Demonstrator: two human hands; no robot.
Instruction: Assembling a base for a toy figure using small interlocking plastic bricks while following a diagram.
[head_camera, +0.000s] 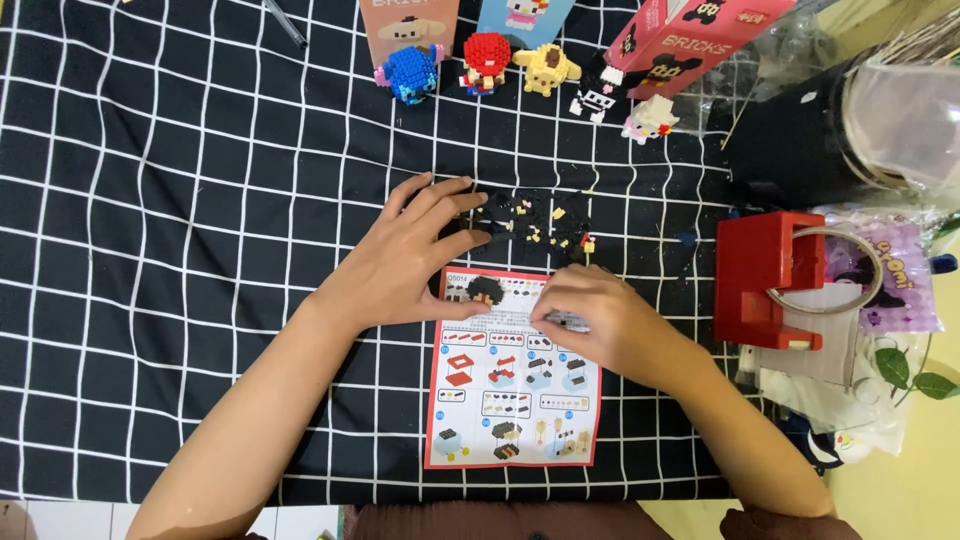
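Note:
My left hand (410, 255) lies flat on the black checked cloth (170, 250), fingers spread, its fingertips touching a scatter of tiny black, yellow and red bricks (545, 222). My right hand (600, 320) rests on the top of a red-bordered instruction sheet (515, 385), fingers closed on a small dark and grey piece (565, 322). The sheet lies between my two forearms, near the table's front edge.
Several small brick figures stand at the back: blue (408, 72), red (485, 62), yellow (546, 68), black-and-white (596, 100), white-pink (650, 118). Boxes (690, 40) lie behind them. A red tape dispenser (770, 280), plastic bags and a clear container (900, 120) crowd the right side.

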